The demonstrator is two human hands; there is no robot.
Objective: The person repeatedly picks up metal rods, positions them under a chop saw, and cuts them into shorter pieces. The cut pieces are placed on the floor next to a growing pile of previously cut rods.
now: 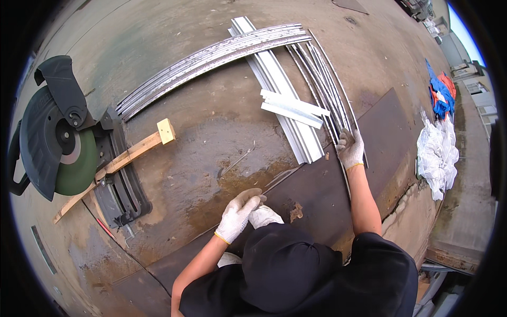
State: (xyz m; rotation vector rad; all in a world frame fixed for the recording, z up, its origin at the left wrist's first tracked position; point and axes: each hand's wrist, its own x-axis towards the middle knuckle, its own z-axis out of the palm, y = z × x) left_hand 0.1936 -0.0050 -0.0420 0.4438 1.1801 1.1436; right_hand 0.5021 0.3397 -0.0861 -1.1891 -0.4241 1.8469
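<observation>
My right hand [350,149], in a white work glove with a grey palm, is closed on a thin metal strip [336,74] at the right edge of a bundle of long, narrow strips [323,87]. My left hand [237,215], gloved the same way, is in front of my body beside a white shoe or knee. Its fingers and thumb are pressed together, and anything between them is hidden. Between the hands and farther off lie wide white metal profiles [296,127], with two short silvery pieces [293,108] across them. A long stack of speckled metal strips [211,59] crosses their far end.
A cut-off saw [58,137] with a green disc stands at left, a wooden bar [132,153] by its base. A cable [134,257] runs along the ground nearby. Dark sheets [317,193] lie under my hands. White plastic [438,156] and blue-orange cloth [442,92] are at right.
</observation>
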